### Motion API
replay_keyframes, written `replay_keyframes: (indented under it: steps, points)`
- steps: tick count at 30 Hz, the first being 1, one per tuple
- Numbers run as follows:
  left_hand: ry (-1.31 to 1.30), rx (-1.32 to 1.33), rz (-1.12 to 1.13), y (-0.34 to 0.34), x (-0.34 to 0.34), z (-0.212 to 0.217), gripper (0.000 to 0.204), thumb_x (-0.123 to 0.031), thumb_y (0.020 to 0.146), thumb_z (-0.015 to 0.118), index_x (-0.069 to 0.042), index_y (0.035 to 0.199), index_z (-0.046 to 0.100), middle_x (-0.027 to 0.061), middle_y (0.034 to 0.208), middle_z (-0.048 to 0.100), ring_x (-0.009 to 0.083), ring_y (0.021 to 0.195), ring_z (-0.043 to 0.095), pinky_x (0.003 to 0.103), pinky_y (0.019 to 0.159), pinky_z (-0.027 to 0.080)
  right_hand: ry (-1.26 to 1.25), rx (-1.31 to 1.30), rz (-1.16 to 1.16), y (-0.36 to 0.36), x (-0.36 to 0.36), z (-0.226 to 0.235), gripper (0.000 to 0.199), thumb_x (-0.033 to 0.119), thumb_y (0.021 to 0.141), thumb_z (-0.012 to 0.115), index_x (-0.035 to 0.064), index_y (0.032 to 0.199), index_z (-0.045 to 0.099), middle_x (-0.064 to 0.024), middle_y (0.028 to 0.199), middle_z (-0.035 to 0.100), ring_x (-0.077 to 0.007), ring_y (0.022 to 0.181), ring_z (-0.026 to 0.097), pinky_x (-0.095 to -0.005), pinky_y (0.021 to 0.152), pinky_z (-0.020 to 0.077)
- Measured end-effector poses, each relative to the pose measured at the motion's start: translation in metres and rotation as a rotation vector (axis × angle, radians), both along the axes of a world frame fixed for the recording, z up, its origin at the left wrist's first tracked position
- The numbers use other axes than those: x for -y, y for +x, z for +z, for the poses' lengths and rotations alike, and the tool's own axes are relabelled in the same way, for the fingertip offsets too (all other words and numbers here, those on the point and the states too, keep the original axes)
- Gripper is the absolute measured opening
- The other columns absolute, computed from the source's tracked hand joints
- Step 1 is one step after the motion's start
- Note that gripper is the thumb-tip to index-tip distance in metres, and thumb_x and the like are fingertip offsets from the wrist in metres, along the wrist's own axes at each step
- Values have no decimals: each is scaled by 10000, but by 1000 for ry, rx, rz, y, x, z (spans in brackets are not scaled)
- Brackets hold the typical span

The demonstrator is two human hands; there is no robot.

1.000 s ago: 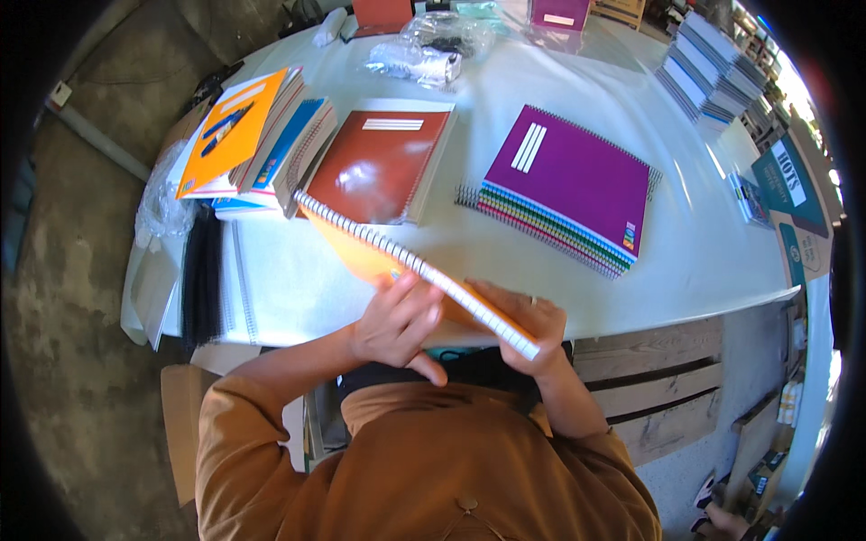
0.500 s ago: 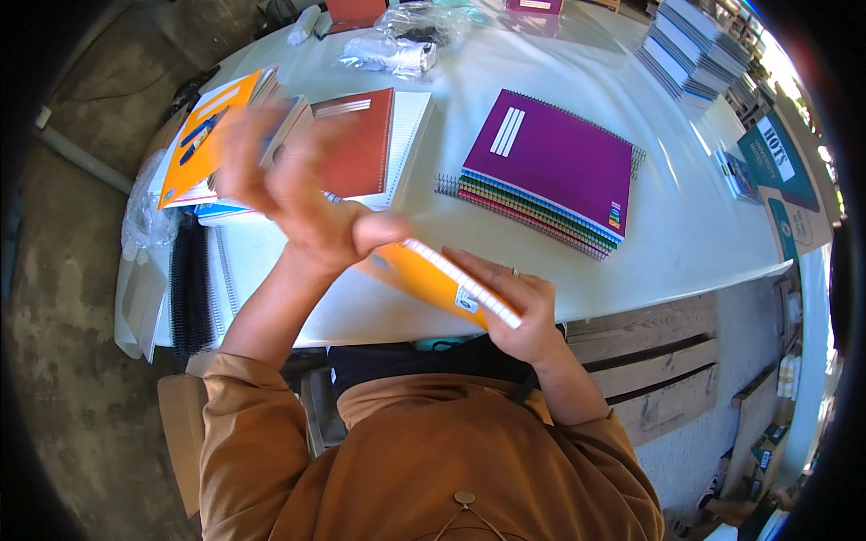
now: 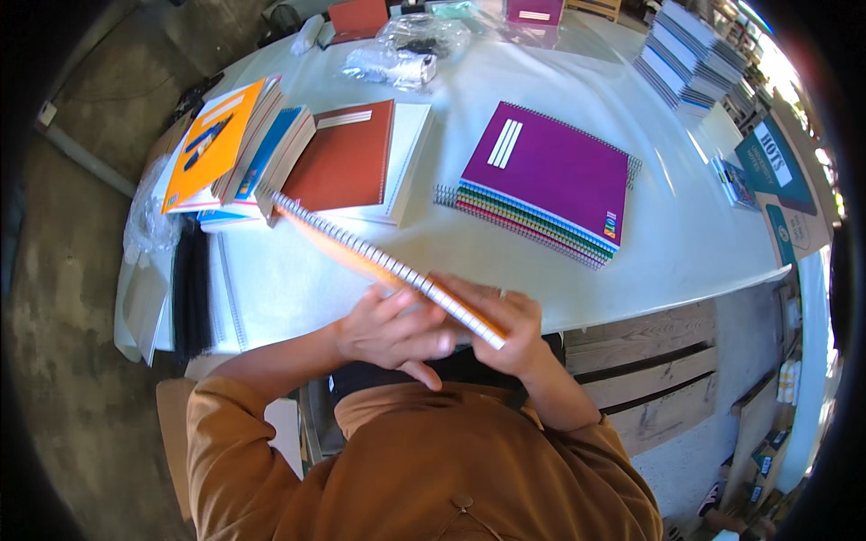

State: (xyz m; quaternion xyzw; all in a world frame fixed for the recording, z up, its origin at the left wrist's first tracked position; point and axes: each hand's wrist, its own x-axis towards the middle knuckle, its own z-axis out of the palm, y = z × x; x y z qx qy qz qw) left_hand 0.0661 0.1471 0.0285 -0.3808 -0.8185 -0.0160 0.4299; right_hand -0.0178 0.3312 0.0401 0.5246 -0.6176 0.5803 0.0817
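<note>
An orange spiral notebook [image 3: 386, 263] is held on edge in front of my body, its wire binding facing up and running from upper left to lower right. My right hand [image 3: 507, 326] grips its near right end, fingers on the far side. My left hand [image 3: 397, 332] is at its near cover, fingers stretched out and partly spread; whether it presses on the cover I cannot tell. Beyond the notebook's far end are a rust-brown notebook [image 3: 347, 158] and a pile topped by an orange notebook [image 3: 215, 135] with blue pens [image 3: 206, 142] on it.
A stack of spiral notebooks with a purple cover [image 3: 550, 171] on top stands right of centre. Clear plastic wrap [image 3: 392, 65] lies at the back. Tall piles of notebooks [image 3: 690, 59] and a teal carton [image 3: 783, 167] are at the right. Black binding coils [image 3: 191, 293] hang at the left edge.
My left hand has come down from above the pile to the notebook's near cover. The notebook now shows its wire binding on top and reaches farther to the upper left.
</note>
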Motion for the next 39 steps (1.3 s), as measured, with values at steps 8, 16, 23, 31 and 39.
replay_keyframes:
  steps: [8, 16, 23, 31, 39]
  points:
    - [69, 103, -31, -5, -18, -7, 910, -682, 767, 464, 31, 1312, 310, 189, 1252, 437, 369, 1255, 320, 438, 1067, 192, -110, 2, -82, -1, 11, 0, 479, -42, 674, 624, 16, 1146, 572, -134, 1104, 614, -258, 893, 643, -316, 761, 515]
    - [269, 84, 32, -28, -28, 17, 896, -676, 805, 393, 53, 1317, 296, 208, 1243, 419, 419, 1217, 349, 451, 1082, 148, -14, 94, -124, 2, 11, 5, 393, 29, 739, 646, 0, 1125, 578, -132, 1052, 639, -233, 871, 656, -294, 730, 523]
    - [631, 96, 613, -34, -65, -20, 1057, -752, 762, 346, 100, 1358, 156, 300, 1373, 252, 535, 1269, 169, 614, 1046, 74, -45, 18, -126, 1, 8, -1, 428, 63, 714, 666, 49, 1132, 579, -120, 987, 649, -259, 763, 653, -322, 660, 516]
    - [65, 254, 323, -27, -47, 87, 332, -318, 780, 580, -110, 1032, 640, 30, 1082, 572, 242, 1127, 468, 473, 979, 228, -40, 229, -67, -11, 5, -5, 161, 45, 733, 630, 51, 888, 589, -154, 772, 618, -346, 703, 610, -362, 594, 493]
    - [71, 470, 238, -21, -44, 137, 265, -156, 600, 764, -101, 836, 657, -14, 848, 632, 165, 811, 583, 357, 846, 371, 9, 322, 50, -4, 8, 28, 180, 57, 774, 595, 64, 954, 605, -168, 791, 616, -362, 706, 600, -369, 602, 487]
